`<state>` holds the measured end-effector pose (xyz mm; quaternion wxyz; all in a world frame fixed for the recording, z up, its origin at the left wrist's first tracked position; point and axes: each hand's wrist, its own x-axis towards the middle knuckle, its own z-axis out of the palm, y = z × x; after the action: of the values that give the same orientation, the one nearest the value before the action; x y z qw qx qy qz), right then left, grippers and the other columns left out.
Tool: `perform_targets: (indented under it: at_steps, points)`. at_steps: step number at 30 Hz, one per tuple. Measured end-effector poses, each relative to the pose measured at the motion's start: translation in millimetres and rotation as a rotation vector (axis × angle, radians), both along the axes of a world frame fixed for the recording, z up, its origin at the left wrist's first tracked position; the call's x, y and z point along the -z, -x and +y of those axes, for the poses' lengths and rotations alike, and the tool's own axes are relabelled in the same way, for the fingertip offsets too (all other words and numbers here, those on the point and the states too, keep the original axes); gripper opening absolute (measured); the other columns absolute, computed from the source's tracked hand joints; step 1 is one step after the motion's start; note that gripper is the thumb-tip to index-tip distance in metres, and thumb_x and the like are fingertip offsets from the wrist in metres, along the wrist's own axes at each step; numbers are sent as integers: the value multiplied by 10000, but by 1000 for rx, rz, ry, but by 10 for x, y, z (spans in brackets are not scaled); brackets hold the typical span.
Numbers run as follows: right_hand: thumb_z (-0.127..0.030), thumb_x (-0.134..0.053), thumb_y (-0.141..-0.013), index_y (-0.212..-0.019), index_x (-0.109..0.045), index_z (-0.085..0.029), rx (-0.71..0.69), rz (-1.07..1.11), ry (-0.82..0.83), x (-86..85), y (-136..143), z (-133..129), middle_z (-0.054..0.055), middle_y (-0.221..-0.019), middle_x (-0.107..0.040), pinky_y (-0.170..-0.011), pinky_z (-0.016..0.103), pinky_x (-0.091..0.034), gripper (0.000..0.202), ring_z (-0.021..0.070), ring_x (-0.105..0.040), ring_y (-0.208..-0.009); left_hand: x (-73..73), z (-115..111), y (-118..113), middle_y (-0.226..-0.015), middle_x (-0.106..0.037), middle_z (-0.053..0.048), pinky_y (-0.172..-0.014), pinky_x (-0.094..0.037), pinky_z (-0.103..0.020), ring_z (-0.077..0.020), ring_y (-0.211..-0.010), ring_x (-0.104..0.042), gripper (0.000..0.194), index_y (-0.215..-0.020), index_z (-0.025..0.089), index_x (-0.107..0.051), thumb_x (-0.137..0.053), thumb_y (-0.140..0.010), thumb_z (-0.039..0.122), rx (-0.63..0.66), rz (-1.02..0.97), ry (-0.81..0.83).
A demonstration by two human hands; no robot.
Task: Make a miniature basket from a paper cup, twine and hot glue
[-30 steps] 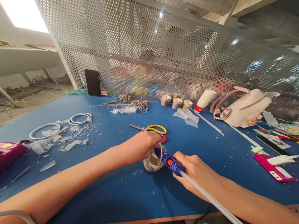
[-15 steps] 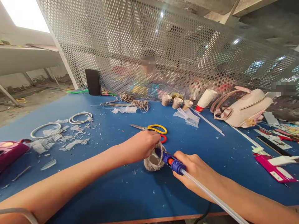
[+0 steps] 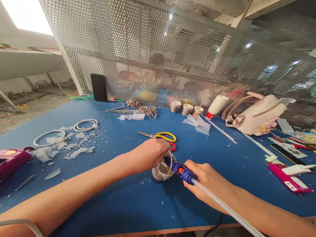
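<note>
Left hand (image 3: 150, 154) was curled around the rim of a small twine-wrapped cup (image 3: 163, 170), which was held on the blue table (image 3: 123, 200). Right hand (image 3: 207, 181) was wrapped around a blue glue gun (image 3: 181, 170), its nozzle pressed against the cup. Yellow-handled scissors (image 3: 160, 135) were seen just beyond the left hand.

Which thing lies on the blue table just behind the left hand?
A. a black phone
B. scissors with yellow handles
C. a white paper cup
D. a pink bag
B. The scissors with yellow handles lie flat on the blue table directly beyond the left hand, which holds a small twine-wrapped cup; the phone, paper cup and bag all stand farther back near the mesh screen.
</note>
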<state>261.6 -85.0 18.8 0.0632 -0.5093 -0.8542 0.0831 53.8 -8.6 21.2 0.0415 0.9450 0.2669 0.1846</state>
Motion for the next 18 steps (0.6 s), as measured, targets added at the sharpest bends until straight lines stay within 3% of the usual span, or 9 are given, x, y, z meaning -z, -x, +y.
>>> perform_targets:
  at_steps: [18]
  points:
    - [-137,-479,-797,-784,-401,-231,-4,34,28,-9,-13,11,-49,-567,-514,-479,255,-242,124,147,-510,-478,9,11,7,-679,-581,-22,-568,-397,-222,-139,-599,-532,215,-678,171,-485,-438,-799,0,9,1,15]
